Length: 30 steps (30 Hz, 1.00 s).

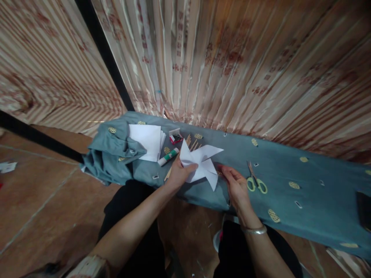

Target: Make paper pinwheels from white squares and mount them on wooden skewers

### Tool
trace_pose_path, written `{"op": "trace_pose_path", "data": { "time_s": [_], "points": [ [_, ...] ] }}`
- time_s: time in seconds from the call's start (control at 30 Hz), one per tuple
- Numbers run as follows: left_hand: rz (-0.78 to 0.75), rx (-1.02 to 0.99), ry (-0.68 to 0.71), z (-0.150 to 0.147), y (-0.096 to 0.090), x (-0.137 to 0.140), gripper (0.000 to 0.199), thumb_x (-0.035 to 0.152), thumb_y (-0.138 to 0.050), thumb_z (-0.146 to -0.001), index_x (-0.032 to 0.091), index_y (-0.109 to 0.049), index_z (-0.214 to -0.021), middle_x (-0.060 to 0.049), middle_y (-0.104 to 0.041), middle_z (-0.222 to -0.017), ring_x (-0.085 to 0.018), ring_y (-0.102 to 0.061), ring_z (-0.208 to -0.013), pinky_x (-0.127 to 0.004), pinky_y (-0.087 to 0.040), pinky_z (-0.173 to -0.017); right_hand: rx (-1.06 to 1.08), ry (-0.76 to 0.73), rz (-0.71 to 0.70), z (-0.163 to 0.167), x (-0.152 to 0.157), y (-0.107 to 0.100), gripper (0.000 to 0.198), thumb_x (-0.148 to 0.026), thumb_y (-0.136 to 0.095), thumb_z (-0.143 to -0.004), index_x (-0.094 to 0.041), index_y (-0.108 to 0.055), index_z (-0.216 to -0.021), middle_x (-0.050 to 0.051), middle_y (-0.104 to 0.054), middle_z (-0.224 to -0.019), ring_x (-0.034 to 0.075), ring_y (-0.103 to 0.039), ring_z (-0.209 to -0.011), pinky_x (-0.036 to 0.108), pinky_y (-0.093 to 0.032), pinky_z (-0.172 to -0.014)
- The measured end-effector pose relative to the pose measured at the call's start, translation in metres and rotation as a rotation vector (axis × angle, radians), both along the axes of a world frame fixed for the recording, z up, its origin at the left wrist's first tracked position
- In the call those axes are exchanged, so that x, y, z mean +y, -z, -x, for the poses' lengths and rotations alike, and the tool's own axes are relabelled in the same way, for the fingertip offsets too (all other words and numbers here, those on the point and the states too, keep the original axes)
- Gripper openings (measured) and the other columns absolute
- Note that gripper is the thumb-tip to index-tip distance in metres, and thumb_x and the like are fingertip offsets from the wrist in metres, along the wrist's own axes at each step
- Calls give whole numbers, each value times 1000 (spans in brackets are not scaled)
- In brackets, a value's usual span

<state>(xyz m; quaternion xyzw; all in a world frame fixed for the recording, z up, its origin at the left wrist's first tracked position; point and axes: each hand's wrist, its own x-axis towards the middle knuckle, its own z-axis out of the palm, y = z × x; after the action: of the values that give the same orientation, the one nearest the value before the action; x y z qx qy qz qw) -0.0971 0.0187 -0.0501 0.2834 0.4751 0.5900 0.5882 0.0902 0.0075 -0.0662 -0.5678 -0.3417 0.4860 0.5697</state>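
Observation:
A folded white paper pinwheel [199, 159] is in my left hand [180, 173], whose thumb presses on it near its middle. Just right of its blades is my right hand [234, 180], with fingers pinched together; what they hold, if anything, is too small to make out. Scissors [254, 180] with yellow-green handles lie to the right of that hand. Behind the pinwheel, several thin wooden sticks [193, 143] are partly hidden. A green and white glue stick [168, 157] and a small red and white box [175, 136] of dark bits lie to the left.
A stack of white paper [146, 142] rests at the left on the teal patterned cloth [278, 166] covering the narrow table. A dark flat object [364, 210] sits at the right edge. A striped curtain [203, 69] hangs behind, with a dark pole [104, 50] at left.

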Motion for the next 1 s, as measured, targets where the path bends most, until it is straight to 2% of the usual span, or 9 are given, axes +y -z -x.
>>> {"op": "trace_pose_path", "data": {
  "time_s": [0.13, 0.27, 0.4, 0.53, 0.63, 0.8, 0.9, 1.0],
  "points": [
    [-23, -29, -124, 30, -21, 11, 33, 29, -87, -47, 14, -71, -71, -5, -74, -72, -20, -66, -65, -30, -54, -65, -141, -41, -33, 1, 1, 11, 33, -50, -81, -61, -22, -77, -77, 7, -78, -91, 23, -68, -87, 41, -50, -88],
    [-71, -170, -307, 67, -50, 29, 39, 23, -89, -42, 13, -71, -75, -6, -75, -74, -24, -71, -75, -33, -58, -71, -290, -123, -76, 14, 3, 16, 30, -49, -75, -67, -22, -77, -78, 6, -78, -85, 24, -69, -82, 41, -52, -83],
    [-11, -220, -426, 95, -68, 47, 23, 11, -81, -48, 15, -67, -67, -2, -73, -66, -21, -71, -70, -30, -59, -70, -503, -230, -224, 42, 24, 9, 24, -42, -65, -77, -21, -75, -82, 7, -77, -87, 24, -69, -80, 41, -54, -79],
    [21, -249, -489, 109, -64, 57, 17, 10, -76, -52, 13, -66, -65, 0, -69, -59, -21, -71, -66, -31, -59, -69, -847, -371, -507, 80, 65, -9, 17, -26, -55, -87, -22, -71, -86, 7, -75, -98, 24, -68, -92, 42, -53, -88],
    [34, -234, -507, 113, -55, 60, 20, 12, -77, -52, 13, -68, -69, -1, -70, -62, -20, -72, -71, -29, -57, -69, -1165, -459, -655, 106, 100, -18, 20, -19, -50, -90, -19, -71, -86, 12, -72, -106, 26, -65, -102, 44, -51, -95],
    [-17, -223, -473, 119, -53, 62, 27, 14, -81, -45, 14, -67, -68, 0, -70, -61, -19, -71, -67, -28, -56, -66, -1271, -608, -712, 135, 142, -24, 20, -16, -51, -89, -18, -72, -88, 15, -68, -119, 28, -58, -116, 46, -45, -106],
    [-27, -207, -454, 123, -53, 63, 33, 17, -84, -41, 14, -68, -69, -1, -72, -65, -17, -68, -60, -27, -55, -61, -1339, -712, -739, 141, 155, -25, 20, -16, -53, -86, -15, -72, -92, 17, -64, -128, 30, -51, -127, 48, -38, -113],
    [-37, -205, -426, 126, -51, 64, 34, 19, -85, -40, 13, -68, -69, -2, -73, -66, -17, -69, -60, -28, -56, -63, -1438, -785, -733, 142, 163, -24, 21, -18, -54, -85, -14, -73, -94, 18, -58, -136, 33, -44, -134, 52, -33, -115]
  ]
}}
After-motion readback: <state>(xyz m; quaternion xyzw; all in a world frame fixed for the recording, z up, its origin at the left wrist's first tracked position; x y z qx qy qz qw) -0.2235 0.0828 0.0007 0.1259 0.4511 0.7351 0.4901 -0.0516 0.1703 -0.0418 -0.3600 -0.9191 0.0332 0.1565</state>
